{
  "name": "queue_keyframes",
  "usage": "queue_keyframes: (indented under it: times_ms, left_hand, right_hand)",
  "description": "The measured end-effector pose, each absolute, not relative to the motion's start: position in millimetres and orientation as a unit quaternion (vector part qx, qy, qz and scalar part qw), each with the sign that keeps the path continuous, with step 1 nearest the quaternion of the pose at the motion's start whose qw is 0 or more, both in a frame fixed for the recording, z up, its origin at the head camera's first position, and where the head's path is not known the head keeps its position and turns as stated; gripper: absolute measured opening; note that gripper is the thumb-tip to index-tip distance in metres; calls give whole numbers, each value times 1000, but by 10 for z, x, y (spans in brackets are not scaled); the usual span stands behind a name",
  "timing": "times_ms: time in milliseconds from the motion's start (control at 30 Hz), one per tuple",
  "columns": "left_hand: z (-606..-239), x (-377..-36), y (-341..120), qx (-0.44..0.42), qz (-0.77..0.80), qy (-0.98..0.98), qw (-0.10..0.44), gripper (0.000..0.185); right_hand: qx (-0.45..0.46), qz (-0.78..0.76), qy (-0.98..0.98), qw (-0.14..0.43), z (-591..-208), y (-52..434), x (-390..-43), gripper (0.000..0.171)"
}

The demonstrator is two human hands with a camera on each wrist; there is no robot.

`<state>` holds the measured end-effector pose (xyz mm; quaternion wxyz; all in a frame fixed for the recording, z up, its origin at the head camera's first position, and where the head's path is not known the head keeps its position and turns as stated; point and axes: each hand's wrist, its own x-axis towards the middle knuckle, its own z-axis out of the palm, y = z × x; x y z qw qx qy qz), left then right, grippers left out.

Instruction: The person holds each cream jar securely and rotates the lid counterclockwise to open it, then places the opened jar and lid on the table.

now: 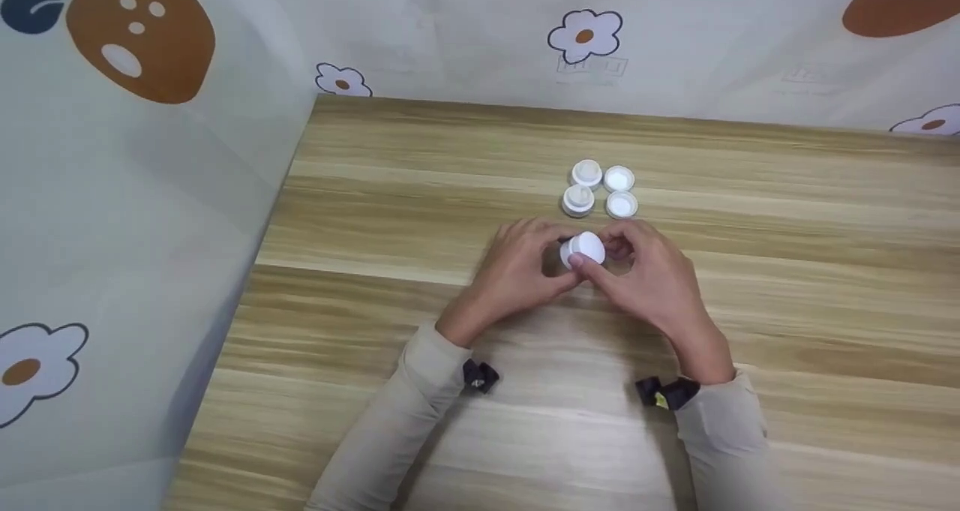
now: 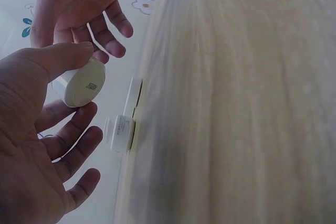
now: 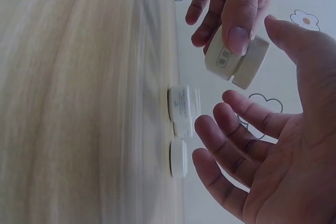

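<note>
A small white jar (image 1: 570,254) with its white lid (image 1: 592,247) on is tilted above the table, pinched between the thumb and fingers of my left hand (image 1: 517,267). Its base, marked with a small printed code, faces the left wrist view, and a label patch shows on the jar (image 3: 223,59) in the right wrist view. My right hand (image 1: 656,275) is beside the lid. In the right wrist view its fingers (image 3: 231,153) are spread and loosely bent, apart from the jar, and the thumb comes close to the lid's edge.
Beyond the hands, two lidless white jars (image 1: 578,202) stand on the wooden table (image 1: 390,196), with two white lids (image 1: 622,205) to their right. A patterned sheet (image 1: 465,38) rises at the back and left edges. Dark cameras (image 1: 481,376) are worn at both wrists.
</note>
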<state>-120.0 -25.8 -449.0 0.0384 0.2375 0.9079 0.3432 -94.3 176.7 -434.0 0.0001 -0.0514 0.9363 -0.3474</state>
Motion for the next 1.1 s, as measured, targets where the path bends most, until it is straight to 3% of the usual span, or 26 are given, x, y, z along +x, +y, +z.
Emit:
queue_keyframes:
  times_ms: [467, 1100]
  left_hand:
    - [-4495, -1197, -254, 237, 332, 912, 44, 51]
    - [-4546, -1217, -257, 235, 330, 913, 47, 54]
  right_hand:
    - [-79, -371, 925, -20, -4353, 1761, -943, 37]
    - [-101, -389, 915, -31, -4336, 1787, -945, 34]
